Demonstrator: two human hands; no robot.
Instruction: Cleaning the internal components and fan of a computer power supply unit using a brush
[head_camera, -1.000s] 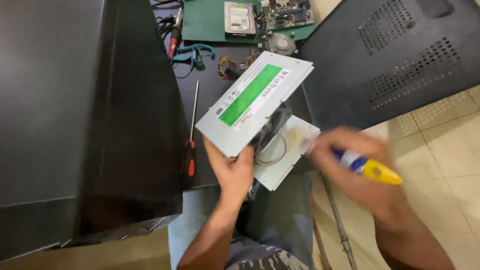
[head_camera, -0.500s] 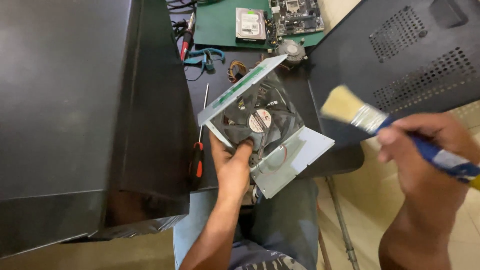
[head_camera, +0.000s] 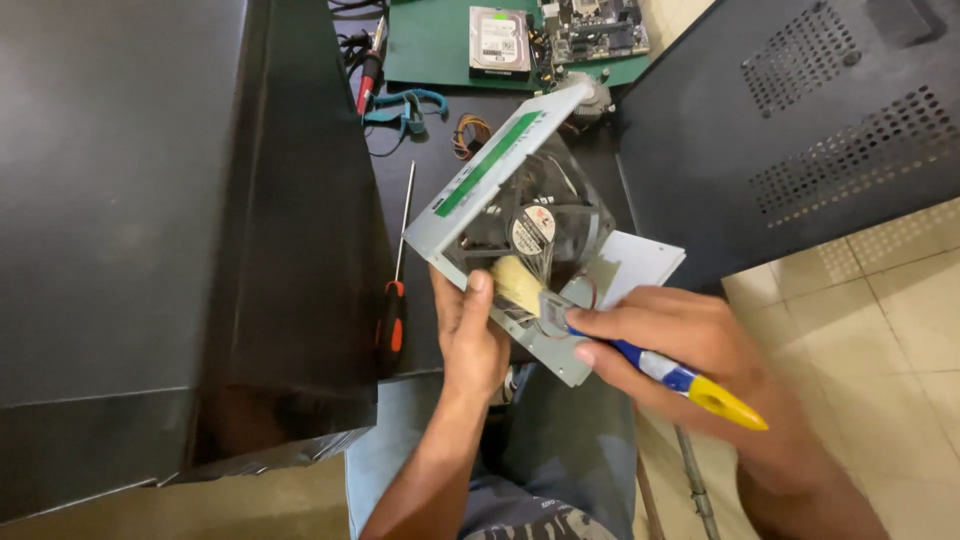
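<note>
Your left hand (head_camera: 470, 335) grips the lower corner of the power supply unit (head_camera: 520, 225), fingers wrapped shut round its edge, tilting it above your lap beside the table (head_camera: 420, 200). Your right hand (head_camera: 680, 345) pinches the paintbrush (head_camera: 600, 330) closed; bristles touch the fan (head_camera: 535, 232), just beside your left thumb.

Brush: the paintbrush (head_camera: 600, 335) came down from mid-air, bristles onto the fan (head_camera: 530, 235).
Right hand (head_camera: 690, 345): moved in beside the left hand (head_camera: 470, 335).
Casing (head_camera: 500, 180): tilted open, fan exposed.
</note>
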